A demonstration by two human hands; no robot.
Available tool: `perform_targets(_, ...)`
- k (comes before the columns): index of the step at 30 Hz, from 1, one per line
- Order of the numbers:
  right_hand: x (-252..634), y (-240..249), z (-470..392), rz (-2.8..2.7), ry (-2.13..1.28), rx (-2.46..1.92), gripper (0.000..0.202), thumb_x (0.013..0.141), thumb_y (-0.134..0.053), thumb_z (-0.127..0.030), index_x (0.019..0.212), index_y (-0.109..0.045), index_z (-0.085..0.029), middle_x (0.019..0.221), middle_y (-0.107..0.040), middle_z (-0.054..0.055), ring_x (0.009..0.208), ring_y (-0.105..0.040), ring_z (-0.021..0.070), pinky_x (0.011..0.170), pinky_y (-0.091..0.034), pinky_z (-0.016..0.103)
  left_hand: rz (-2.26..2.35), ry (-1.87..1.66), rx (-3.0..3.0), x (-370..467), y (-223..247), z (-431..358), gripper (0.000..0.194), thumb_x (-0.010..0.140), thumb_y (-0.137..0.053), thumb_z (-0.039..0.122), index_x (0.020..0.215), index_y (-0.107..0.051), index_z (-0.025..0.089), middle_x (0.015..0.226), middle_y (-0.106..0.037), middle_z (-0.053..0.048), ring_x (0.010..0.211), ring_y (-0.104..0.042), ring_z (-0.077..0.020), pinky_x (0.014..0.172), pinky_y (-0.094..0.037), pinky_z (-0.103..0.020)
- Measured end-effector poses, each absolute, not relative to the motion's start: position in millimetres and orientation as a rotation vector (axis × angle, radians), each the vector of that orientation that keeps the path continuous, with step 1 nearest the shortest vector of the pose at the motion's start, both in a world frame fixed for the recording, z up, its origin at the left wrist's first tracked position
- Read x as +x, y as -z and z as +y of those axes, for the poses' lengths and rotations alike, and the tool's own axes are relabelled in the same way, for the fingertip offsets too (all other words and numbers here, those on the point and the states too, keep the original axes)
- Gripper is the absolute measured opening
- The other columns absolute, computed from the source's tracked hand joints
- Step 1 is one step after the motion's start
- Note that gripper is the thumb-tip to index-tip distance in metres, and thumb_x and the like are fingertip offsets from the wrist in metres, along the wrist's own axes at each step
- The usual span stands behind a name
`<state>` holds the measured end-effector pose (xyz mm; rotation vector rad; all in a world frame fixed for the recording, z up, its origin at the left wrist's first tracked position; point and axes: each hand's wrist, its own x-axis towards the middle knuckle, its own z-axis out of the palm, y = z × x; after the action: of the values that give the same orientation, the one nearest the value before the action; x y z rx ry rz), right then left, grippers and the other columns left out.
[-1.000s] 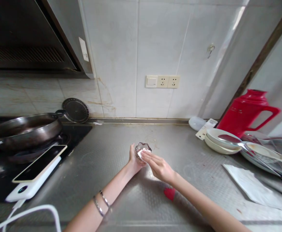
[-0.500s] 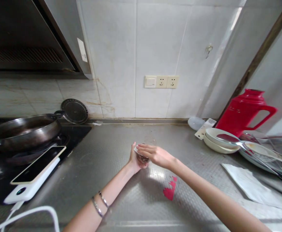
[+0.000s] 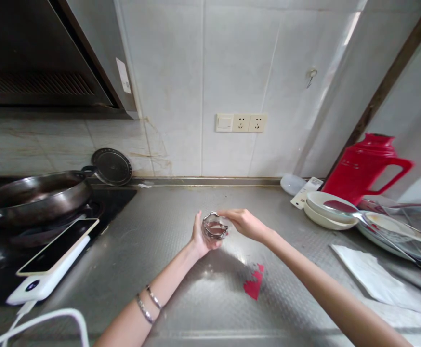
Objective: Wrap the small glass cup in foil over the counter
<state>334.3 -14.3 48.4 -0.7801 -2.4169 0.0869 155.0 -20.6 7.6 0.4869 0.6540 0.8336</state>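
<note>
Bare grey metal worktop (image 3: 160, 212) is wide open mid-way; round steel pan (image 3: 37, 193) blocks left, white oval bowls (image 3: 329, 209) seemingly crowd right.

Soft, even daylight fills the room, cool and fairly bright, with a pale glare on the worktop (image 3: 181, 308) below the hands and a bright streak up the wall at the right. Over by the upper left, the range hood (image 3: 44, 53) sinks into deep shade. Straight lines lean and stretch towards the edges, and fine detail looks slightly soft.
</note>
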Motion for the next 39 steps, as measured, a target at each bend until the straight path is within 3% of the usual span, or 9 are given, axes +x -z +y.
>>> perform_targets(4,353,-49,0,-2.233,-0.097,-0.928,0.027,0.094,-0.042,-0.019,0.111,-0.063,-0.019,0.099,-0.072,0.008,0.09,-0.069,0.0188,0.078,-0.053,0.028,0.63,-0.811,0.488,152,-11,-19,0.077,0.078,-0.02,0.074,0.083,-0.061,0.01,0.068,-0.067,-0.018,0.038,-0.052,-0.0178,0.036,-0.029,-0.024)
perform_targets(9,352,-56,7,-2.173,-0.025,-0.956,0.028,0.094,-0.042,-0.025,0.11,-0.064,-0.019,0.1,-0.071,0.009,0.09,-0.068,0.021,0.078,-0.052,0.029,0.647,-0.748,0.482,156,-6,-22,0.077,0.078,-0.02,0.074,0.083,-0.062,0.01,0.069,-0.067,-0.02,0.037,-0.051,-0.0188,0.036,-0.027,-0.024)
perform_targets(14,318,-57,-9,-2.128,-0.259,-0.951,0.028,0.093,-0.046,-0.031,0.098,-0.069,-0.017,0.091,-0.073,0.006,0.08,-0.069,0.0176,0.073,-0.052,0.026,0.659,-0.702,0.507,159,-1,-23,0.076,0.079,-0.022,0.073,0.081,-0.063,0.009,0.07,-0.067,-0.021,0.037,-0.051,-0.0186,0.036,-0.027,-0.024)
perform_targets(21,311,-46,-16,-2.207,-0.575,-0.876,0.032,0.093,-0.044,-0.031,0.111,-0.066,-0.018,0.098,-0.072,0.005,0.081,-0.068,0.0155,0.071,-0.051,0.024,0.656,-0.704,0.487,160,-3,-25,0.074,0.079,-0.025,0.072,0.077,-0.063,0.009,0.066,-0.065,-0.018,0.038,-0.052,-0.0183,0.034,-0.024,-0.022)
perform_targets(28,329,-37,-16,-2.272,-0.375,-0.871,0.031,0.093,-0.042,-0.024,0.112,-0.066,-0.016,0.086,-0.073,0.007,0.076,-0.068,0.0157,0.071,-0.051,0.024,0.652,-0.769,0.425,160,2,-22,0.074,0.08,-0.023,0.071,0.079,-0.062,0.009,0.066,-0.065,-0.018,0.038,-0.053,-0.0179,0.034,-0.025,-0.022)
perform_targets(39,329,-27,-13,-2.45,0.015,-0.737,0.036,0.088,-0.043,-0.007,0.117,-0.06,-0.019,0.105,-0.07,0.009,0.094,-0.067,0.0185,0.083,-0.054,0.03,0.696,-0.834,0.369,160,8,-20,0.072,0.079,-0.023,0.07,0.072,-0.062,0.009,0.06,-0.063,-0.017,0.032,-0.046,-0.0153,0.031,-0.014,-0.019)
